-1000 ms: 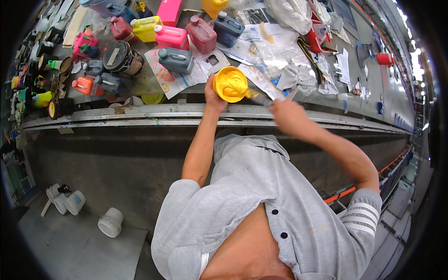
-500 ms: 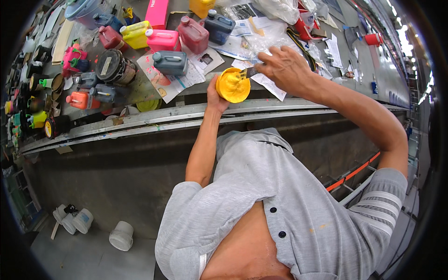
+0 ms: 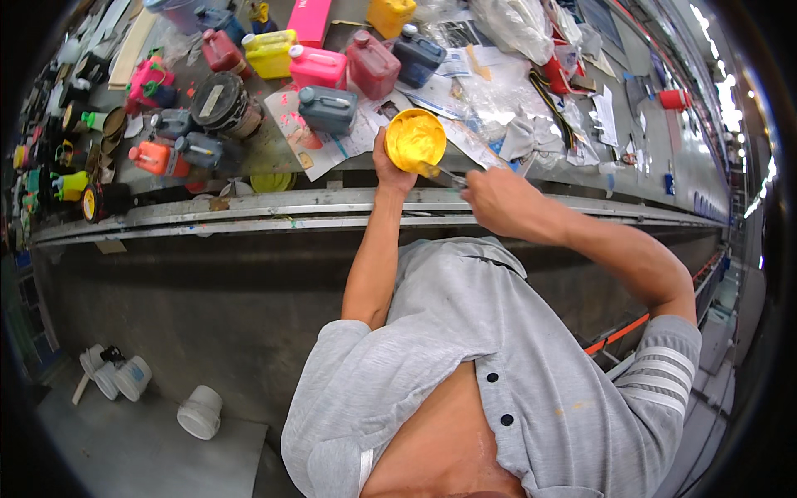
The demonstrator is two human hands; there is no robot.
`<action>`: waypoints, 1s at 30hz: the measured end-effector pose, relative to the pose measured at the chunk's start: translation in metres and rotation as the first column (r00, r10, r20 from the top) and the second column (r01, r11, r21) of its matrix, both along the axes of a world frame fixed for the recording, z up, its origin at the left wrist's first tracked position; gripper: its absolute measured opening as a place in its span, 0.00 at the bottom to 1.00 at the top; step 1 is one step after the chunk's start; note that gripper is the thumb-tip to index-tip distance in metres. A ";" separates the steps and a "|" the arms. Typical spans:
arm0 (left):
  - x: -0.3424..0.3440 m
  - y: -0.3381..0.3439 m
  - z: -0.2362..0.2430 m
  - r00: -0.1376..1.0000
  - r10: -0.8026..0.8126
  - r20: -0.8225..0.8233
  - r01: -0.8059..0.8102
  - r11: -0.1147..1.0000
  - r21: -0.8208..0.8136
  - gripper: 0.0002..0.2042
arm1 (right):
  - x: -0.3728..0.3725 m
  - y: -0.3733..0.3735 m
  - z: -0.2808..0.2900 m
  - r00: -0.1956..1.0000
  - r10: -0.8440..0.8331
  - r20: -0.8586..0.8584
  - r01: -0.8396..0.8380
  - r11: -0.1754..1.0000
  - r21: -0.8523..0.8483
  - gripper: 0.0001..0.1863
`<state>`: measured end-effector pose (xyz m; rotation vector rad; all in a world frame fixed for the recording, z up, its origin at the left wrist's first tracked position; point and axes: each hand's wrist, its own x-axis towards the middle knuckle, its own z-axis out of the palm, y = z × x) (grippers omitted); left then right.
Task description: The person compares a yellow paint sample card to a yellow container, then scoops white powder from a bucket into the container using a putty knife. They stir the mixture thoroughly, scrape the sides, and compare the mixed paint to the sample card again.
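Head view: stirring the yellow paste [image 3: 418, 139] well likely took a steady cup [image 3: 393, 148] and slow sweeps along its wall. My left hand [image 3: 393, 171], half curled, gripped the cup above the desk's [image 3: 315, 199] front edge; my right hand [image 3: 502, 202], fingers closed, grasped the scraper [image 3: 450, 176], coated tip at the rim.

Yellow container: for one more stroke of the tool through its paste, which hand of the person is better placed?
Probably the right hand: it grips the tool, whose yellow-smeared end is at the lower right edge of the yellow container. The left hand holds that container, so it seems less free.
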<state>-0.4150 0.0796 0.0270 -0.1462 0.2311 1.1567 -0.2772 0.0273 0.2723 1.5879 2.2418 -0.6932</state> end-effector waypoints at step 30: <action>0.013 0.005 -0.008 0.996 -0.018 -0.091 0.013 0.998 -0.053 0.30 | 0.059 0.012 -0.042 0.991 0.107 -0.074 -0.106 0.994 0.020 0.21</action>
